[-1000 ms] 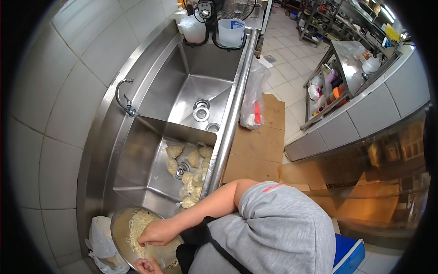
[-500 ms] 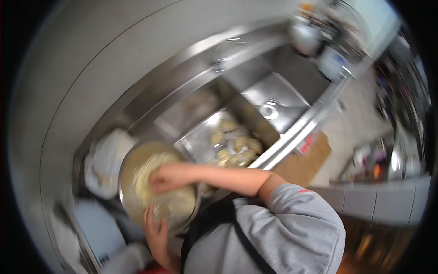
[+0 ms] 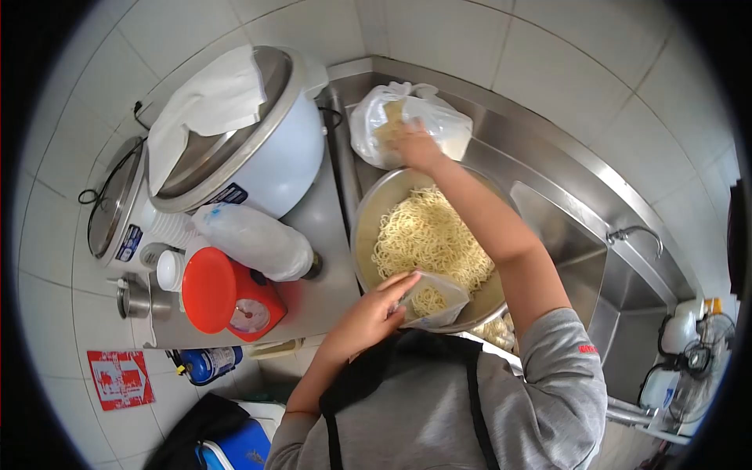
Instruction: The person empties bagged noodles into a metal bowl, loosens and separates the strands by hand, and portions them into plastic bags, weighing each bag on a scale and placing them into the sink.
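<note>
My left hand (image 3: 370, 315) holds a clear plastic bag (image 3: 439, 301) with some noodles inside, over the near rim of a large metal bowl (image 3: 366, 227). Loose yellow noodles (image 3: 431, 243) fill much of the bowl. Beyond the bowl, my right hand (image 3: 415, 146) reaches to a white plastic bag (image 3: 446, 121) on the steel counter. A yellowish item shows at its fingertips, in or on that bag. The fingers are blurred, so their grip cannot be made out.
A red scale (image 3: 258, 309) stands left of the bowl, beside a bag-wrapped bottle (image 3: 258, 239) and a large lidded cooker (image 3: 294, 149). To the right are the sink basins and a faucet (image 3: 634, 233). Filled bags (image 3: 497, 330) lie in the near basin.
The view has swung left, bringing the scale and cookers into sight. My right hand has left the noodles and moved to the white bag. My left hand still has the clear bag.
</note>
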Demonstrator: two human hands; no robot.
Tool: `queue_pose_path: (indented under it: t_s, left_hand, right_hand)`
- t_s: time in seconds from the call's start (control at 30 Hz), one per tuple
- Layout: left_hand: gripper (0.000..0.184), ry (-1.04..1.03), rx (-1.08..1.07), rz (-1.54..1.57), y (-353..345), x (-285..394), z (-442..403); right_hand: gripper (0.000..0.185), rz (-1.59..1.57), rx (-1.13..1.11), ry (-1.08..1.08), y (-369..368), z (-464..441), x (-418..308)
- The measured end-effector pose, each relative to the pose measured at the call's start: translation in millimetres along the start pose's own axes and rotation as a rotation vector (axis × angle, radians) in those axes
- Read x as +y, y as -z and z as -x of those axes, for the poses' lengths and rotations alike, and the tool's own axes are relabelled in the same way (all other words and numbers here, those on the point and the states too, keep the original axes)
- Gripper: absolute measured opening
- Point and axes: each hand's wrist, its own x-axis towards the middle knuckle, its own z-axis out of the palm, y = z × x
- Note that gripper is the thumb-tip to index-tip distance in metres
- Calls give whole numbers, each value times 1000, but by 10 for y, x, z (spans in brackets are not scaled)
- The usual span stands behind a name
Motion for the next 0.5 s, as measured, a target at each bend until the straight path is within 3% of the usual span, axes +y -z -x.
queue_pose_path:
  t_s: [0.07,0.1,0.17,0.27,0.33,0.43,0.5]
  left_hand:
    - [53,-9,9,47,14,-72,28]
    - [53,-18,5,49,27,-101,28]
    - [53,-29,-3,56,49,-148,29]
    - [54,24,-51,110,89,-120,2]
    - [55,-15,-41,97,62,-179,-25]
    - [57,-74,-39,76,69,-159,-65]
    - [59,-130,-35,33,59,-181,-77]
  right_hand:
    - [32,193,-236,-221,-344,-65,336]
    - [34,322,-359,-322,-88,-9,326]
    - [35,351,-520,-337,5,83,497]
    - [34,388,-479,-395,298,306,586]
    - [27,413,-180,-426,307,472,706]
    - [25,220,60,-461,360,625,843]
    - [35,-70,-231,-471,520,721,805]
